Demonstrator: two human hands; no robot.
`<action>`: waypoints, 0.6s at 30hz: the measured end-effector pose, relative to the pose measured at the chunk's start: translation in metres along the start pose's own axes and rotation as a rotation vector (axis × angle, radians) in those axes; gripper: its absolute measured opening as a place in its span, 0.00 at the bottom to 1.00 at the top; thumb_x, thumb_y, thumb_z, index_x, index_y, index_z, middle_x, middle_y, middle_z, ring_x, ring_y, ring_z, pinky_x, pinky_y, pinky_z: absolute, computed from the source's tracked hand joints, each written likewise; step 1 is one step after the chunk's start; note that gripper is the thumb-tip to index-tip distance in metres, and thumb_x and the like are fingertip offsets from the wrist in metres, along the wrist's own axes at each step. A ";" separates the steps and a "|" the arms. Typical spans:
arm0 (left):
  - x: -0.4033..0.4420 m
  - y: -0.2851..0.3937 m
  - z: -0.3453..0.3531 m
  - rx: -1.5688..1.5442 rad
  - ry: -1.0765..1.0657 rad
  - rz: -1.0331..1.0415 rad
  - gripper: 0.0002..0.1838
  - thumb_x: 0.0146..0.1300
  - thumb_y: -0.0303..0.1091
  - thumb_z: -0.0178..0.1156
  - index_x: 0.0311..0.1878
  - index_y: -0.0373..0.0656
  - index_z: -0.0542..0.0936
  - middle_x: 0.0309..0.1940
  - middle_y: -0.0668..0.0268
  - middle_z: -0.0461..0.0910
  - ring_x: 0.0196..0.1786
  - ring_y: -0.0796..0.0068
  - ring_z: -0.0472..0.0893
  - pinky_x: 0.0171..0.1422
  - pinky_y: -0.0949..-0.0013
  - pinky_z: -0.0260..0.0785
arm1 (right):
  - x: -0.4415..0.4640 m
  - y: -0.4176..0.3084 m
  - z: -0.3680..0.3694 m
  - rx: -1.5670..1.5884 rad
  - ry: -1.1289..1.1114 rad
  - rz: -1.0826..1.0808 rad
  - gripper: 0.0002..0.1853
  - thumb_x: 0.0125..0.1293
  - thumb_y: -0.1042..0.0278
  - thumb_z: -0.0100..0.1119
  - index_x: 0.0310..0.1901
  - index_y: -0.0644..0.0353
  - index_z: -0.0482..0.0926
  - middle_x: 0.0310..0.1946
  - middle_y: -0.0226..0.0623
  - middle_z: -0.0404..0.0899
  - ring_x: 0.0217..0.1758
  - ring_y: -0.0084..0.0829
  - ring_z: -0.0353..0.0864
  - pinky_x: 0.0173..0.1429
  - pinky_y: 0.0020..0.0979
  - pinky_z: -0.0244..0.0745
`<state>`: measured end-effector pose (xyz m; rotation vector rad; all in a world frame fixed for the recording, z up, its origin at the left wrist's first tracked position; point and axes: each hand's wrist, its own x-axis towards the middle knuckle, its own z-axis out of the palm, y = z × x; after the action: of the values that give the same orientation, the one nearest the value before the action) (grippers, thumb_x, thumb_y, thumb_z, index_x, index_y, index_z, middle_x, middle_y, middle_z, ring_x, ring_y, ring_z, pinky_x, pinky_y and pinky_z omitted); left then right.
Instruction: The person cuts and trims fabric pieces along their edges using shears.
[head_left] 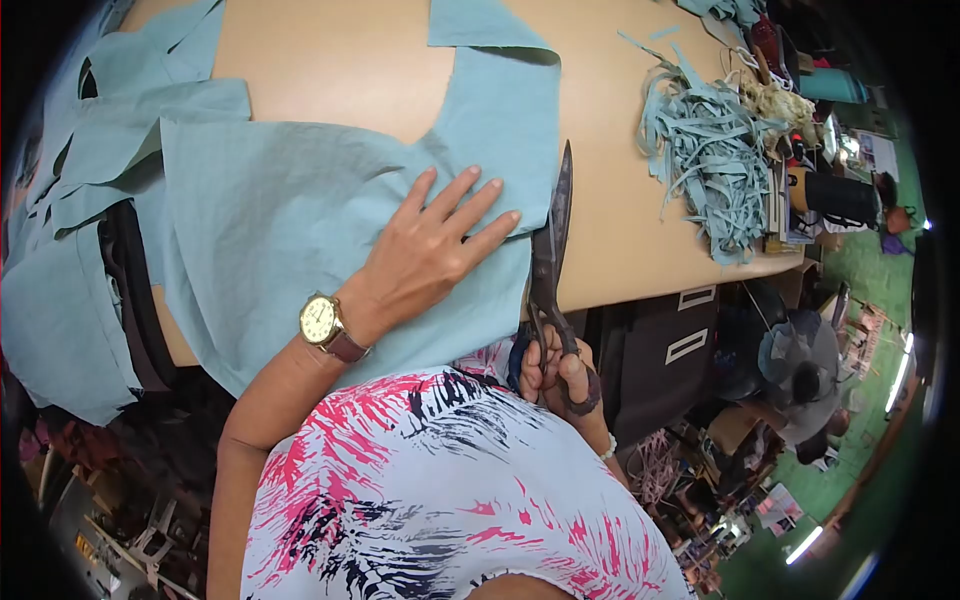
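A blue-green cut fabric piece lies over the front edge of the table, with a curved cutout along its far side. My left hand rests flat on it, fingers spread, a watch on the wrist. At the table's front edge, my right hand is wrapped around the handles of large dark fabric shears. Their blades point away from me along the fabric's right edge, and they look closed or nearly so. Part of the right hand's fingers is hidden behind the handles.
A heap of thin fabric strips sits at the table's right end. More blue-green fabric pieces are piled at the left, hanging over the edge. Dark drawers stand below the table at right. A seated person is farther right.
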<state>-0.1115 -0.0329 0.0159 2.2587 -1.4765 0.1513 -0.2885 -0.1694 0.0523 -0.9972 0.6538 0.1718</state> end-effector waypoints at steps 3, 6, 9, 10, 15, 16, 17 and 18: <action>0.000 0.000 0.000 0.005 -0.001 0.011 0.21 0.54 0.30 0.53 0.54 0.49 0.72 0.57 0.59 0.68 0.60 0.58 0.68 0.60 0.49 0.60 | 0.001 -0.002 0.001 -0.025 0.001 -0.003 0.26 0.53 0.44 0.59 0.28 0.65 0.69 0.16 0.31 0.65 0.16 0.21 0.67 0.20 0.20 0.61; -0.001 0.001 -0.001 0.002 0.002 0.017 0.22 0.54 0.30 0.53 0.55 0.49 0.72 0.57 0.59 0.69 0.60 0.59 0.68 0.60 0.49 0.60 | 0.003 -0.004 0.000 -0.033 -0.010 -0.008 0.26 0.53 0.44 0.58 0.28 0.65 0.68 0.16 0.31 0.65 0.16 0.21 0.66 0.20 0.20 0.61; -0.003 0.001 0.000 0.002 0.009 0.019 0.22 0.54 0.30 0.53 0.55 0.49 0.72 0.57 0.59 0.69 0.60 0.59 0.68 0.60 0.49 0.61 | 0.002 -0.004 0.001 -0.026 -0.004 -0.012 0.26 0.54 0.44 0.58 0.27 0.65 0.68 0.16 0.31 0.65 0.16 0.21 0.66 0.20 0.20 0.61; -0.003 0.001 0.000 0.003 0.013 0.018 0.22 0.54 0.30 0.53 0.55 0.49 0.72 0.57 0.59 0.69 0.60 0.59 0.68 0.60 0.49 0.61 | 0.002 -0.004 0.002 -0.023 0.001 -0.012 0.26 0.55 0.44 0.58 0.27 0.65 0.68 0.16 0.31 0.65 0.16 0.20 0.66 0.20 0.20 0.61; -0.005 0.002 0.000 0.002 0.024 0.015 0.21 0.53 0.30 0.54 0.54 0.49 0.73 0.56 0.59 0.70 0.59 0.59 0.69 0.59 0.50 0.61 | 0.000 -0.001 0.004 0.023 0.008 -0.012 0.26 0.55 0.44 0.59 0.28 0.65 0.68 0.16 0.31 0.65 0.16 0.20 0.66 0.19 0.20 0.61; -0.005 0.002 0.000 -0.003 0.027 0.012 0.21 0.53 0.30 0.54 0.53 0.49 0.73 0.56 0.59 0.70 0.59 0.59 0.69 0.59 0.50 0.62 | 0.000 0.000 0.004 0.032 0.010 -0.008 0.25 0.55 0.45 0.59 0.28 0.65 0.68 0.16 0.30 0.65 0.16 0.20 0.66 0.19 0.20 0.61; -0.005 0.002 0.000 -0.008 0.030 0.009 0.21 0.53 0.30 0.54 0.53 0.49 0.74 0.56 0.59 0.70 0.59 0.59 0.69 0.59 0.50 0.62 | -0.001 0.001 0.004 0.043 0.017 -0.001 0.25 0.56 0.46 0.59 0.28 0.65 0.68 0.16 0.31 0.65 0.15 0.20 0.66 0.19 0.20 0.61; -0.006 0.002 0.001 -0.009 0.031 0.009 0.21 0.53 0.30 0.54 0.53 0.49 0.74 0.56 0.59 0.70 0.59 0.59 0.69 0.59 0.50 0.62 | -0.001 0.002 0.004 0.056 0.024 0.007 0.24 0.56 0.47 0.60 0.28 0.64 0.68 0.16 0.31 0.65 0.15 0.20 0.66 0.19 0.20 0.61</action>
<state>-0.1156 -0.0291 0.0141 2.2337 -1.4686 0.1810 -0.2885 -0.1650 0.0531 -0.9445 0.6801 0.1468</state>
